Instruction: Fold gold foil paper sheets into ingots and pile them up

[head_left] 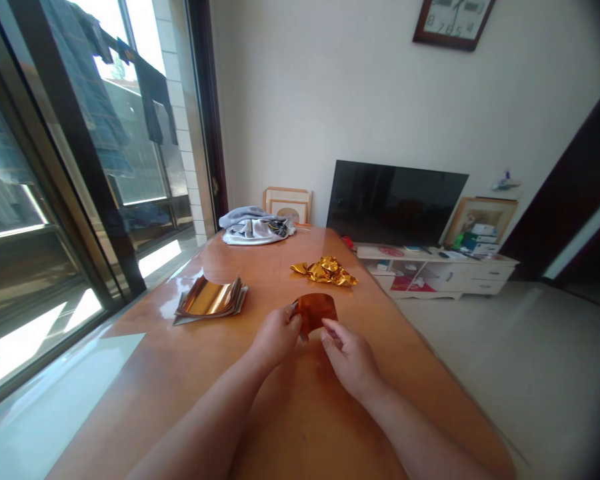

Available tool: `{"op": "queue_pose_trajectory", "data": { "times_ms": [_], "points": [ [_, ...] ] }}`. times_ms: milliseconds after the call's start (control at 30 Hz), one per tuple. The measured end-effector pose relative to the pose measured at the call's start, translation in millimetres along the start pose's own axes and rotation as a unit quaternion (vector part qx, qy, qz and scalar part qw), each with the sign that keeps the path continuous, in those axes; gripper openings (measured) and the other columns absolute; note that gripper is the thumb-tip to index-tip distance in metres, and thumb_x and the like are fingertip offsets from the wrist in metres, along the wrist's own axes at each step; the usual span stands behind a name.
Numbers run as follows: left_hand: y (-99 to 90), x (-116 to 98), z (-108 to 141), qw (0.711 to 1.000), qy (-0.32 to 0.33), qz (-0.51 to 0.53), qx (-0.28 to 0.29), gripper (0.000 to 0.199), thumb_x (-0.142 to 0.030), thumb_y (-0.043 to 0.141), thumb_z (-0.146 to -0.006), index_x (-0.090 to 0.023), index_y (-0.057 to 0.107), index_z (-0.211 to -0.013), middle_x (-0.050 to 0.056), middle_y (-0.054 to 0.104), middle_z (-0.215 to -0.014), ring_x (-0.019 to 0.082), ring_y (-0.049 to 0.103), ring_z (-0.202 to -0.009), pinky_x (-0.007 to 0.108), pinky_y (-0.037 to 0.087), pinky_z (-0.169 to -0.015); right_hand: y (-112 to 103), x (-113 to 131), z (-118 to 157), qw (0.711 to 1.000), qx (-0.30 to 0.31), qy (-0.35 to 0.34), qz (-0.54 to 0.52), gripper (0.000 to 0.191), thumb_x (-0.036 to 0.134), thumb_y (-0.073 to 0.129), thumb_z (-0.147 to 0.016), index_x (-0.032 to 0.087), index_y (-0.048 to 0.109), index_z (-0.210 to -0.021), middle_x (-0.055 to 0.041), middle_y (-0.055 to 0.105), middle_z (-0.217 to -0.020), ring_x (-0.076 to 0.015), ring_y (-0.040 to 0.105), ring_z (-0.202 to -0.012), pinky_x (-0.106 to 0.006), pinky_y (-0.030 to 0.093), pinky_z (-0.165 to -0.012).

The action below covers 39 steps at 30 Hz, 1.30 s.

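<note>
A curved sheet of shiny copper-gold foil paper (pixel 316 312) is held up above the table, bent along its length. My left hand (pixel 280 333) grips its left edge, thumb pressed against the fingers. At the sheet's lower right edge, my right hand (pixel 353 357) has its fingertips on the foil, with the thumb just below. Left of my hands lies a stack of the same foil sheets (pixel 210 298), curling up at the sides. Beyond the held sheet sit several crumpled or folded gold foil pieces (pixel 327 271) in a heap.
The brown wooden table (pixel 300 427) carries a bundle of grey cloth (pixel 255 225) at its far end and a pale sheet (pixel 70 407) at near left. Sliding glass doors (pixel 80 167) stand along the left. A television (pixel 393 203) rests on a white cabinet (pixel 460 273) behind the table.
</note>
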<state>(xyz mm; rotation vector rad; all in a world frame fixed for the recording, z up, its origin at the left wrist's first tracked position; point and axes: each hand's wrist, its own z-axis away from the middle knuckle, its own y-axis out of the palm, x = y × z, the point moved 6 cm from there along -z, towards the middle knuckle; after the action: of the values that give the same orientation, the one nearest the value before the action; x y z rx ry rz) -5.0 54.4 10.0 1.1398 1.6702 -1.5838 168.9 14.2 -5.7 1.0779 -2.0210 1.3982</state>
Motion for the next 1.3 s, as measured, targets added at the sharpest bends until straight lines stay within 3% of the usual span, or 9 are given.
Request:
{"op": "queue_pose_trajectory", "data": {
  "times_ms": [133, 300, 400, 567, 733, 867, 1133, 1233, 1300],
  "points": [
    [-27.8, 3, -2, 0.989, -0.024, -0.124, -0.074, 0.019, -0.03, 0.048, -0.09, -0.019, 0.063, -0.09, 0.006, 0.073, -0.084, 0.02, 0.066, -0.079, 0.026, 0.044, -0.069, 6, -15, -2, 0.993, 0.026, 0.076, -0.09, 0.051, 0.04, 0.058, -0.091, 0.018, 0.058, -0.137, -0.0128, 0.066, -0.131, -0.0244, 0.066, -0.113, -0.038, 0.053, -0.096],
    [-49.8, 2, -1, 0.96, -0.035, -0.249, -0.122, 0.02, -0.035, 0.046, -0.094, -0.021, 0.06, -0.089, 0.005, 0.072, -0.083, 0.021, 0.065, -0.077, 0.027, 0.037, -0.063, 6, 16, 9, 0.963, 0.124, 0.124, -0.203, 0.044, 0.04, 0.062, -0.089, 0.021, 0.064, -0.129, -0.0102, 0.067, -0.13, -0.0256, 0.065, -0.117, -0.038, 0.054, -0.095],
    [-50.9, -10, 4, 0.931, -0.008, -0.336, -0.139, 0.025, -0.035, 0.041, -0.096, -0.022, 0.062, -0.09, 0.006, 0.071, -0.089, 0.021, 0.063, -0.077, 0.029, 0.034, -0.064, -1, 34, 11, 0.947, 0.145, 0.156, -0.241, 0.043, 0.045, 0.059, -0.09, 0.022, 0.065, -0.125, -0.0087, 0.069, -0.124, -0.0257, 0.067, -0.111, -0.035, 0.058, -0.079],
    [-35.2, -38, 12, 0.901, 0.094, -0.409, -0.109, 0.022, -0.025, 0.046, -0.094, -0.021, 0.067, -0.091, 0.008, 0.069, -0.093, 0.024, 0.061, -0.09, 0.035, 0.036, -0.079, -7, 30, -4, 0.951, 0.083, 0.18, -0.238, 0.03, 0.036, 0.064, -0.085, 0.019, 0.065, -0.109, -0.0058, 0.072, -0.093, -0.0185, 0.07, -0.078, -0.026, 0.052, -0.059],
    [-23.6, -52, 19, 0.906, 0.173, -0.382, -0.065, 0.023, -0.025, 0.048, -0.094, -0.023, 0.07, -0.097, 0.008, 0.066, -0.099, 0.023, 0.058, -0.096, 0.036, 0.036, -0.086, 19, 11, -14, 0.865, 0.158, 0.286, -0.382, 0.026, 0.04, 0.059, -0.089, 0.018, 0.064, -0.1, -0.0097, 0.073, -0.096, -0.0185, 0.072, -0.081, -0.029, 0.056, -0.069],
    [-14.2, -63, 25, 0.892, 0.254, -0.374, -0.006, 0.02, -0.022, 0.054, -0.089, -0.024, 0.07, -0.102, 0.007, 0.065, -0.108, 0.024, 0.056, -0.103, 0.037, 0.037, -0.092, 24, 7, -33, 0.803, 0.152, 0.279, -0.504, 0.029, 0.04, 0.048, -0.093, 0.019, 0.063, -0.105, -0.0102, 0.072, -0.111, -0.0184, 0.07, -0.095, -0.034, 0.055, -0.088],
    [18.7, -66, 36, 0.853, 0.244, -0.448, 0.113, 0.01, -0.02, 0.058, -0.084, -0.02, 0.067, -0.086, 0.01, 0.065, -0.096, 0.025, 0.06, -0.091, 0.04, 0.041, -0.085, 23, -10, -45, 0.836, 0.16, 0.244, -0.465, 0.056, 0.067, 0.037, -0.092, 0.018, 0.057, -0.112, -0.0129, 0.073, -0.108, -0.0252, 0.071, -0.092, -0.035, 0.057, -0.073],
    [30.5, -60, 36, 0.844, 0.238, -0.464, 0.125, 0.011, -0.02, 0.056, -0.085, -0.019, 0.067, -0.086, 0.01, 0.067, -0.091, 0.026, 0.063, -0.086, 0.041, 0.043, -0.081, 30, -20, -47, 0.855, 0.167, 0.234, -0.431, 0.061, 0.068, 0.038, -0.092, 0.016, 0.058, -0.117, -0.0147, 0.072, -0.111, -0.027, 0.071, -0.099, -0.037, 0.057, -0.078],
    [34.1, -55, 35, 0.843, 0.231, -0.47, 0.124, 0.013, -0.019, 0.054, -0.086, -0.019, 0.067, -0.084, 0.01, 0.068, -0.09, 0.027, 0.064, -0.084, 0.042, 0.044, -0.079, 25, -29, -53, 0.891, 0.114, 0.21, -0.386, 0.063, 0.065, 0.043, -0.092, 0.016, 0.053, -0.13, -0.0159, 0.068, -0.123, -0.0274, 0.067, -0.111, -0.038, 0.055, -0.087]
  ]
}}
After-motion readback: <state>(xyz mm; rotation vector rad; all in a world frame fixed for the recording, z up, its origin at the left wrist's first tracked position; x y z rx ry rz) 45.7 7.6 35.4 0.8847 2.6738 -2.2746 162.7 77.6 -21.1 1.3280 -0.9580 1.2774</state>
